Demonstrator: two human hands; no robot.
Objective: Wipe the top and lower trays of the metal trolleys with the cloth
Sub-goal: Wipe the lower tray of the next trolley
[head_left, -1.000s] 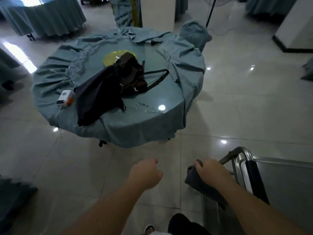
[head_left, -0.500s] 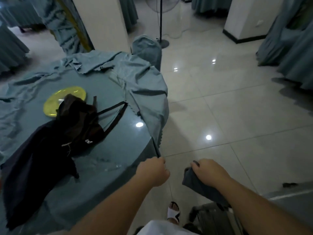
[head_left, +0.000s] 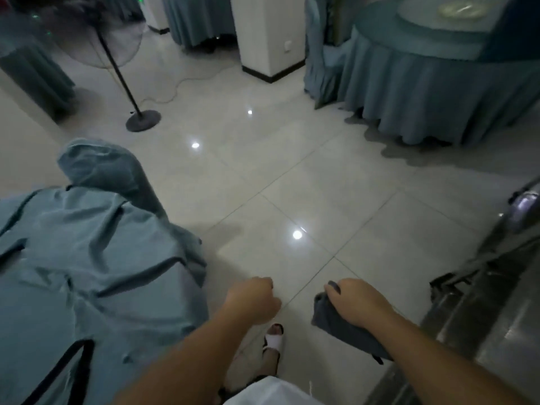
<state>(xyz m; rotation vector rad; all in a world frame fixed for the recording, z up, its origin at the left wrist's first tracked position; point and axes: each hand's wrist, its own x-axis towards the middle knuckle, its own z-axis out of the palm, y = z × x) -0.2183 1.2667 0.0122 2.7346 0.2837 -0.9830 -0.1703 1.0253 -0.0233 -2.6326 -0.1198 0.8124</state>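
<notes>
My right hand grips a dark grey cloth that hangs below the wrist, out over the tiled floor. My left hand is held in front of me as a loose fist with nothing in it. The metal trolley shows at the lower right: its steel top tray and rail run along the frame's right edge, just right of my right forearm. Its lower tray is out of sight.
A round table under a blue-green cloth fills the lower left, with a covered chair behind it. A standing fan with its cable is far left. A white pillar and another skirted table stand beyond. My sandalled foot is below.
The view has swung to the right: the table with the bag and yellow plate slid off to the left, and the trolley came in at the right. Both hands kept their pose.
</notes>
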